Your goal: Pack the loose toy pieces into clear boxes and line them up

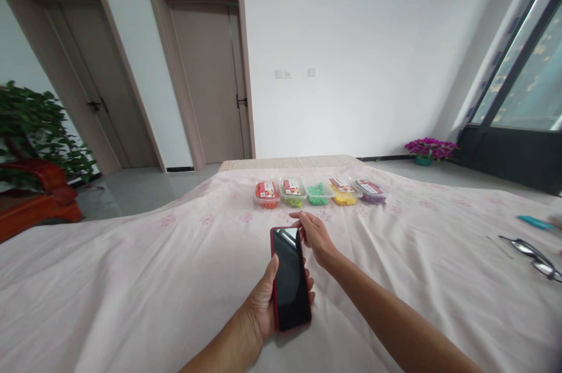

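My left hand (262, 300) is wrapped round a smartphone (290, 285) in a red case. Its thumb lies along the left edge and its fingertips come round the right edge. The screen is dark, with a bright reflection near the top. My right hand (315, 236) is at the phone's upper right corner, its fingers bent against the edge and the index finger reaching past the top. Beyond the phone, several clear plastic boxes stand in a row: a red one (267, 194), a light green one (293, 192), a green one (319, 193), a yellow one (345, 192) and a purple one (371, 191).
A pale pink flowered cloth (175, 279) covers the table. Glasses (533, 257) and a light blue object (535, 222) lie at the right. A red wooden armrest (39, 191) stands at the left, and purple flowers (430, 149) in a pot stand by the far wall.
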Motion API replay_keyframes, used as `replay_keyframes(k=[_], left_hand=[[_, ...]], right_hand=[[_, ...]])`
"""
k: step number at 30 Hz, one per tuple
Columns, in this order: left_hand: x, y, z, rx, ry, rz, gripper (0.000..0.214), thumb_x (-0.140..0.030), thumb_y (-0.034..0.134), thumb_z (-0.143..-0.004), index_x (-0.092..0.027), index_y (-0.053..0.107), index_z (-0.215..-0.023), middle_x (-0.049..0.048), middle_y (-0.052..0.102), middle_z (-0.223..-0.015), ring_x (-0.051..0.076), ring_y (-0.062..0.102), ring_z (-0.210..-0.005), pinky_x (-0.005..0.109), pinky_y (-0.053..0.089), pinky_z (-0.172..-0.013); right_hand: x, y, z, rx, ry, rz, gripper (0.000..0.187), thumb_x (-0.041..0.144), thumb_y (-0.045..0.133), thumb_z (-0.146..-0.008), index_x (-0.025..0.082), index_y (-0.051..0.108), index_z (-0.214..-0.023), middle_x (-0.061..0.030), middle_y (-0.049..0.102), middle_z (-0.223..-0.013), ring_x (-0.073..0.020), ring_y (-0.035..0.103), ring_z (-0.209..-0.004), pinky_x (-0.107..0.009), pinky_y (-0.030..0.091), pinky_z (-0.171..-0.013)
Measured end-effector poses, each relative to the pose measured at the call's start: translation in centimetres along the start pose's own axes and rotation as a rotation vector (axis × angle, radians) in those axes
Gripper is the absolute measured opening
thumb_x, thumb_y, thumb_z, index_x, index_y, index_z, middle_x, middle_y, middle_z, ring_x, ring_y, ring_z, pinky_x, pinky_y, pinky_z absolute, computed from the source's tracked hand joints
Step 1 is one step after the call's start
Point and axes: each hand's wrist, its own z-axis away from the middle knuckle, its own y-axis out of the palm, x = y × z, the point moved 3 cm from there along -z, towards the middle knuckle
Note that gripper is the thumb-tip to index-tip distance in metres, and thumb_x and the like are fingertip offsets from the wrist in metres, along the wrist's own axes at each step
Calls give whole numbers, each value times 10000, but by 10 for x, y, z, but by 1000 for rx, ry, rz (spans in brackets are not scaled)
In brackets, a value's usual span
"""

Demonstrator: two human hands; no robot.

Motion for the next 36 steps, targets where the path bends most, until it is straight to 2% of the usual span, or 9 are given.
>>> replay_keyframes(k=[5,8,14,18,23,26,30,32,36], left_hand=[[-12,0,-5,7,22,48,596,-600,703,-783,-116,669,-1129,124,728,-988,230,688,-939,384,463,-948],[-22,-2,-7,44,33,49,653,-657,640,-801,-128,648,-1185,129,727,-1018,234,688,-953,401,458,-957],[-33,-2,0,64,58,10,808,-789,486,-796,-112,634,-1212,138,726,-1023,249,693,-928,411,469,-926],[-34,-2,2,74,78,-8,823,-795,477,-797,-97,641,-1199,144,728,-1022,258,695,-903,399,483,-874],[-36,-8,2,91,112,-4,818,-794,470,-803,-106,636,-1213,145,729,-1005,258,691,-872,382,495,-807],[-37,-8,2,89,108,-16,833,-799,441,-811,-115,615,-1254,154,717,-1053,266,687,-893,411,490,-845],[-38,-5,3,111,117,-44,898,-795,428,-820,-61,569,-1316,202,680,-1157,310,647,-1048,442,449,-958],[-38,-4,3,112,118,-55,888,-798,447,-808,-91,565,-1333,194,683,-1155,331,638,-1077,470,441,-968],[-39,-5,3,93,109,-33,859,-794,447,-809,-99,601,-1291,174,714,-1066,323,669,-1014,470,450,-949]], right_hand=[[-34,-20,15,-20,-12,48,603,672,472,-871,127,670,-1036,-62,663,-808,-109,528,-521,-226,376,-459],[-42,-25,28,-34,-94,90,573,640,419,-925,146,669,-1073,-61,666,-853,-127,564,-574,-263,461,-545],[-19,-23,52,-1,-465,361,395,459,372,-1010,210,639,-1160,-92,639,-1070,-191,632,-889,-345,518,-841],[-2,-19,70,136,-753,555,355,367,403,-1005,254,594,-1282,-117,558,-1282,-237,568,-1148,-393,492,-952],[8,-7,89,322,-1019,786,424,432,399,-983,275,597,-1323,-106,470,-1450,-298,447,-1315,-475,442,-1019],[10,1,97,401,-1075,849,434,469,383,-973,307,634,-1289,-62,419,-1517,-309,359,-1395,-503,393,-1071],[8,9,102,497,-1104,901,395,492,429,-946,349,680,-1215,-5,381,-1561,-315,335,-1417,-521,339,-1118],[7,9,99,440,-1087,922,392,470,426,-956,341,664,-1238,-6,370,-1570,-316,328,-1423,-522,332,-1122],[4,2,91,256,-1012,932,516,524,394,-976,268,518,-1407,-78,328,-1586,-325,300,-1438,-524,331,-1124]])
